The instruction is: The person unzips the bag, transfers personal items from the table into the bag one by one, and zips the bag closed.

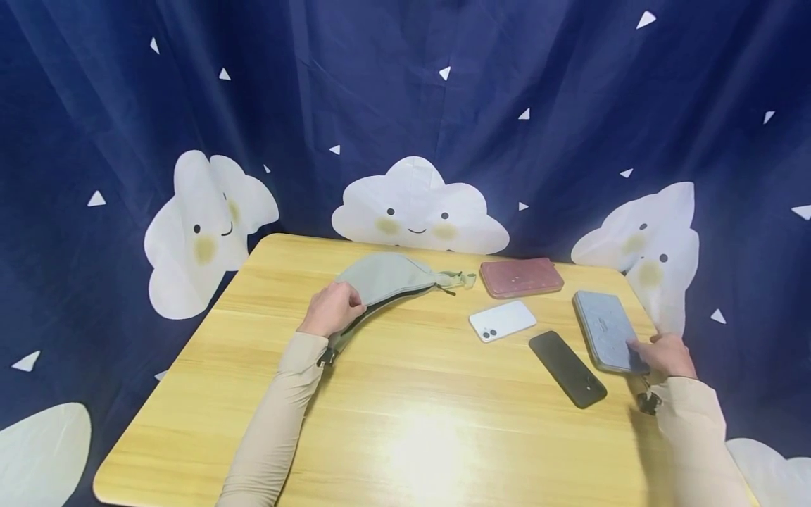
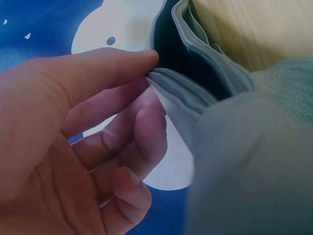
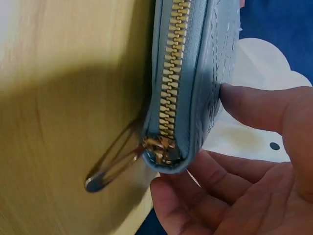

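A pale grey-green waist bag lies toward the back of the table, its zipped mouth parted. My left hand pinches the edge of that mouth between thumb and forefinger. In the left wrist view the dark inside of the bag shows, and the other fingers curl loosely outside it. At the table's right side my right hand holds the near end of a light blue zip wallet. The thumb presses its face, fingers around the far side. The wallet's brass zipper is closed, its metal pull hanging at the corner.
Left of the blue wallet lies a black phone, and a white phone is behind it. A dark red wallet sits near the back edge, beside the bag's strap and buckle. A navy curtain with clouds hangs behind the wooden table.
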The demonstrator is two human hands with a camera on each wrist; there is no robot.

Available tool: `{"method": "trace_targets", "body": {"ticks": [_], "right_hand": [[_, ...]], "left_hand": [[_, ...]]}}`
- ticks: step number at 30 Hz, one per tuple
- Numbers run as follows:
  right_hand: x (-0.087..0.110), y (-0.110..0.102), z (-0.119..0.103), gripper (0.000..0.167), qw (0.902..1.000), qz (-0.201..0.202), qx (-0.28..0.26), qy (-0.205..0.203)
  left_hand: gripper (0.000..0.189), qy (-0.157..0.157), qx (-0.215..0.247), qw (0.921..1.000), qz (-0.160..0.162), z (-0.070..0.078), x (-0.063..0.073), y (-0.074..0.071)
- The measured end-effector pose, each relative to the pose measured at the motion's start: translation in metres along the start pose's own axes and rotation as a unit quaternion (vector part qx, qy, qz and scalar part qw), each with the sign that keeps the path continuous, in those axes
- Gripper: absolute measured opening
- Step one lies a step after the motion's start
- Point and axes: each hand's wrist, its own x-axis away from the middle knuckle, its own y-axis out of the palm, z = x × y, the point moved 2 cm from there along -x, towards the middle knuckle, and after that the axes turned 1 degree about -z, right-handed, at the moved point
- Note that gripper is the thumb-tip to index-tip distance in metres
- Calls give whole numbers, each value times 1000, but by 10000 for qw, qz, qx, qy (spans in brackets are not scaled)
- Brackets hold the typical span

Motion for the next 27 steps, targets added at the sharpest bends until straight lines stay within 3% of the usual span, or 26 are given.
{"method": "trace_targets", "body": {"ticks": [4, 9, 14, 21, 27], "right_hand": [[-1, -1, 3, 73, 9999, -67, -58, -76], [-7, 1, 6, 75, 9970, -437, -640, 73], [-8, 6, 10, 67, 9864, -828, -1404, 231], [-6, 7, 11, 38, 9781, -1203, -1695, 57], [-5, 8, 14, 31, 9580, -1777, -2252, -37]], "left_hand": [[12, -25, 20, 10000, -35, -1, 0, 2], [12, -2, 20, 10000, -12, -1, 0, 2], [12, 24, 37, 10000, 23, -1, 0, 2], [12, 15, 37, 10000, 27, 0, 0, 1], [13, 22, 39, 10000, 26, -1, 0, 1]]}}
